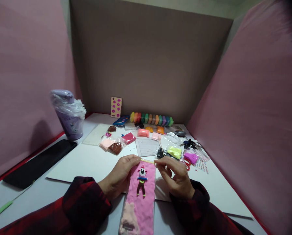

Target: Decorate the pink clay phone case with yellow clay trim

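Observation:
My left hand grips the left edge of a phone case covered in pink clay, its thumb at the top corner. A small clay figure with a white head, blue arms and dark legs sits on the pink layer. Peach clay covers the lower left, around the camera cutout. Along the top edge runs a thin yellow clay strip. At that strip's right end, my right hand has thumb and forefinger pinched together. A thin stick rises from behind its fingers, apparently held in them; its lower part is hidden.
Bagged clay, including a yellow pack and a magenta pack, lies beyond the hands on a white board. A lilac bottle and black phone stand left. A row of coloured clay lies at the back.

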### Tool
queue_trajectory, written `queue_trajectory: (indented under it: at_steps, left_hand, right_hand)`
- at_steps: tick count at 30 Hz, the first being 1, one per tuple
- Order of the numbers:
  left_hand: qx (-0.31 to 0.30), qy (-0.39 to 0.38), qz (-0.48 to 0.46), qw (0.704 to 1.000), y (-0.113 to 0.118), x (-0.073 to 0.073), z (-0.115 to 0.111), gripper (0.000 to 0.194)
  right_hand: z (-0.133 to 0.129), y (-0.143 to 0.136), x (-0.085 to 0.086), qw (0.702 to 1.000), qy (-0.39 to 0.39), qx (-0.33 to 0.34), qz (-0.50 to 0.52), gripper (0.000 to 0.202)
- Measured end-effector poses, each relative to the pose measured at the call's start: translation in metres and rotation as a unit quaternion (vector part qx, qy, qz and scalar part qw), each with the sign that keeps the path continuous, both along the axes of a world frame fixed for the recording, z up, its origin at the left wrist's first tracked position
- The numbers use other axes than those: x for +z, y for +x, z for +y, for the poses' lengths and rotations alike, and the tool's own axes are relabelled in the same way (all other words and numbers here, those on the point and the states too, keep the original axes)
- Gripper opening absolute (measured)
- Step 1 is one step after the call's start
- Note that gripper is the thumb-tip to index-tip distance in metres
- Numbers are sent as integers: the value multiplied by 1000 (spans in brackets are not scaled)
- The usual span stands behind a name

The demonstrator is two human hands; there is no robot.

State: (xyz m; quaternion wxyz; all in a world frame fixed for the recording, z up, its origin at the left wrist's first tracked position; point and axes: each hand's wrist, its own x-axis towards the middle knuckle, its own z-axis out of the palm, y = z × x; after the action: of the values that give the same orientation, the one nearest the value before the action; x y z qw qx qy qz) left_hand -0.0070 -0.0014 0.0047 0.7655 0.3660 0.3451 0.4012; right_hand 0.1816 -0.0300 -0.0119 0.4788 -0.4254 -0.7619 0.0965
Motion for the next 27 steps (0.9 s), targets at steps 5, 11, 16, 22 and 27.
queue_trajectory:
  at_steps: [5,11,16,22,27]
  left_hand:
    - [0,0,-22,1000,1,0,-1,24]
    - [-60,31,-62,996,-1,1,-3,27]
    - [-74,15,-61,995,-2,1,-4,27]
    - [-74,19,-66,995,-2,-3,-3,27]
    - [-77,22,-67,995,-2,0,-3,29]
  right_hand:
    - [-1,1,0,1000,-2,-4,-21,16]
    - [0,-1,-2,1000,4,17,-23,16]
    - [1,-2,-3,999,15,32,-18,20]
    - [3,0,-5,998,27,51,-8,21]
    - [2,-2,-3,999,27,44,-6,17]
